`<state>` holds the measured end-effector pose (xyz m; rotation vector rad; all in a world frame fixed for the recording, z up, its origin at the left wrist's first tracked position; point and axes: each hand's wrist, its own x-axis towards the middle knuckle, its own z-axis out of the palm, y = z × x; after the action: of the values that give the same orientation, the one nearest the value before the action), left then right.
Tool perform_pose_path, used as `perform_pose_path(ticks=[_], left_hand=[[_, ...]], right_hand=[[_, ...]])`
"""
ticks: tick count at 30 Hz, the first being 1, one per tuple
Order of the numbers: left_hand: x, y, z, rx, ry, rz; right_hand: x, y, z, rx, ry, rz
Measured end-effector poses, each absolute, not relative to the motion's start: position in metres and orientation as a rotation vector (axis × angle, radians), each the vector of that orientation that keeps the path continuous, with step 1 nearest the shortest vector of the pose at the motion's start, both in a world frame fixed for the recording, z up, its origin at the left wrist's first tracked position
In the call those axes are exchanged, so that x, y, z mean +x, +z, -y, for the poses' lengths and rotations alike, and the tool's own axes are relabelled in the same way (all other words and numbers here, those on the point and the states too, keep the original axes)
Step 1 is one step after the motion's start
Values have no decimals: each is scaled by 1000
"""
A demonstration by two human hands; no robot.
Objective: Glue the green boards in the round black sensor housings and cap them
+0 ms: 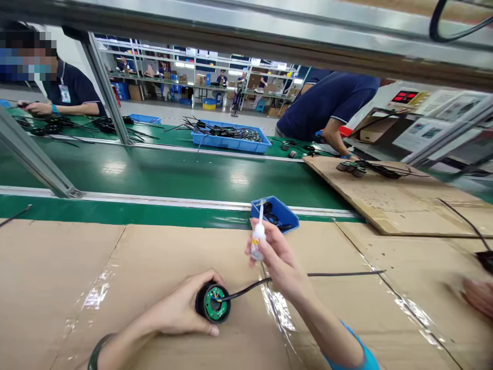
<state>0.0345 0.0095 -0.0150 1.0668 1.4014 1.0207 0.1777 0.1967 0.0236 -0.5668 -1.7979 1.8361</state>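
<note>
Gripping a round black housing (pixel 213 304) from its side, the left hand (pixel 188 303) has the thumb and the fingers closed around it, low over the cardboard (pixel 154 267) which covers the worktop (pixel 173 221). The open face of the housing is turned up toward the camera and shows a green circuit board (pixel 208 308) with small coloured wires near its middle. From there a black cable (pixel 246 291) goes out to the right, passes behind the right hand (pixel 279 252) and appears again on its other side.

The right hand is grasping a small white bottle (pixel 258 242), held in the air with its thin nozzle pointing upward. Just behind this hand is a blue bin (pixel 287 216) with black parts inside. Farther away, a blue tray (pixel 231 144) carries many dark cables. At the right edge, another person's hand (pixel 477 295) is blurred, so I cannot tell its grasp.
</note>
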Motion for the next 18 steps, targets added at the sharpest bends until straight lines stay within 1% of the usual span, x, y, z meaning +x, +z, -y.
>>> perform_pose_path(ticks=[3, 6, 9, 12, 15, 18], left_hand=[[39, -11, -8, 1132, 1115, -1453], [39, -10, -8, 1198, 1166, -1520], [37, -11, -7, 1234, 1155, -1569], [36, -14, -6, 1260, 1123, -1605], [36, -16, -6, 1281, 1134, -1617], [37, -16, -6, 1285, 1169, -1617]], right_hand=[[219, 21, -167, -641, 2093, 1498], [246, 8, -146, -834, 2210, 1233], [260, -6, -135, -934, 2235, 1098], [264, -15, -131, -910, 2248, 1056], [262, -19, -129, -878, 2232, 1041], [256, -18, -129, -939, 2181, 993]])
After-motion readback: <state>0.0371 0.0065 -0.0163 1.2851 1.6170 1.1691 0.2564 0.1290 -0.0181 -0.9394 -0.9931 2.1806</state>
